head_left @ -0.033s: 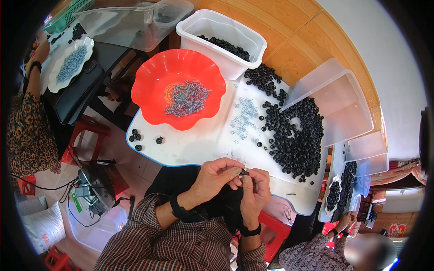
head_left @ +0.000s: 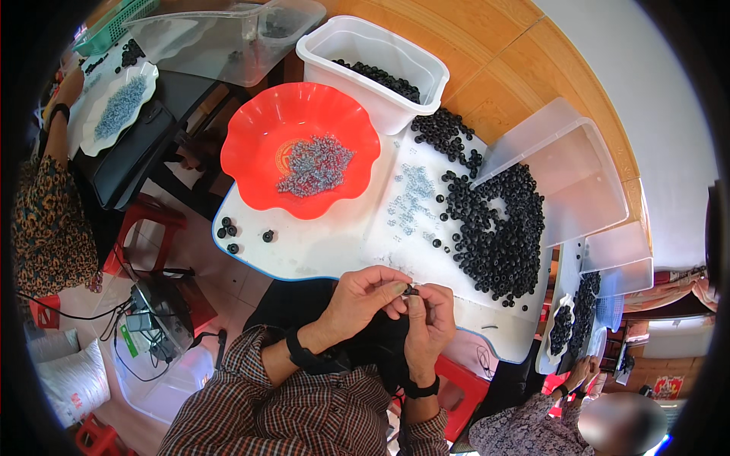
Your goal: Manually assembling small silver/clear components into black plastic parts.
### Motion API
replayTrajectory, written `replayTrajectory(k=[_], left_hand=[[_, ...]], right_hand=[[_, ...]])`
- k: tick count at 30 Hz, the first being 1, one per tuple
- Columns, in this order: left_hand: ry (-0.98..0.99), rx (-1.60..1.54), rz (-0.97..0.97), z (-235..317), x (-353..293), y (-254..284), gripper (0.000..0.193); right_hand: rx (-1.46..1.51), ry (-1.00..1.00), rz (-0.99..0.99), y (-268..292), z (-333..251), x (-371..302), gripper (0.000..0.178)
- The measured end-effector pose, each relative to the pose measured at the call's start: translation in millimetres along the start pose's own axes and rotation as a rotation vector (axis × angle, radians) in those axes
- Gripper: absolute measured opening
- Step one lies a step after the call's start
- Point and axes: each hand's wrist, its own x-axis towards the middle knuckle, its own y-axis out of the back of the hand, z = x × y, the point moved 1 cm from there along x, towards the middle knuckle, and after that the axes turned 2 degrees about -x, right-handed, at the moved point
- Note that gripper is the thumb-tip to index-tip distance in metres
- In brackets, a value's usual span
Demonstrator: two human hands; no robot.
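My left hand (head_left: 363, 295) and my right hand (head_left: 430, 319) meet just below the near edge of the white table (head_left: 319, 247), fingertips pinching a small black ring (head_left: 411, 289) between them. Both wrists wear black bands. A large pile of black rings (head_left: 498, 228) lies on the table beyond my right hand. A red scalloped bowl (head_left: 247, 144) holds small silvery pieces (head_left: 315, 163). More silvery pieces (head_left: 411, 194) are scattered between the bowl and the pile. Several loose black rings (head_left: 226, 228) lie at the table's left.
A white tub (head_left: 357, 45) with black rings stands behind the bowl. Clear plastic boxes (head_left: 566, 178) sit at the right. A person in a patterned sleeve (head_left: 46, 228) works at the left by a white plate (head_left: 118, 106). Another person (head_left: 563, 425) sits lower right. A red stool (head_left: 144, 220) and cables are below.
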Motion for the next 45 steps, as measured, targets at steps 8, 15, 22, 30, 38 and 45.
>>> replayTrajectory(k=[8, 15, 22, 30, 38, 45], left_hand=[[-0.025, 0.07, 0.042, 0.5, 0.5, -1.1, 0.022], [-0.005, 0.133, 0.088, 6.8, -1.7, -6.2, 0.023], [-0.07, 0.176, 0.09, 4.2, -1.1, -5.2, 0.026], [0.051, -0.093, 0.032, 9.2, 4.4, 11.5, 0.023], [0.038, -0.466, -0.243, 10.2, 5.3, 17.6, 0.024], [0.019, -0.515, -0.293, 10.4, 4.7, 19.1, 0.023]], right_hand=[[-0.189, 0.12, -0.027, 0.6, -6.0, 7.6, 0.013], [-0.369, 0.222, -0.097, -2.9, -17.7, 13.9, 0.017], [-0.352, 0.233, -0.11, -6.0, -9.7, 8.2, 0.018], [-0.137, 0.098, -0.104, -3.2, -23.9, 7.9, 0.02], [0.097, -0.061, -0.058, -1.0, -21.7, 1.2, 0.017], [0.143, -0.069, -0.072, -3.2, -24.2, 1.4, 0.015]])
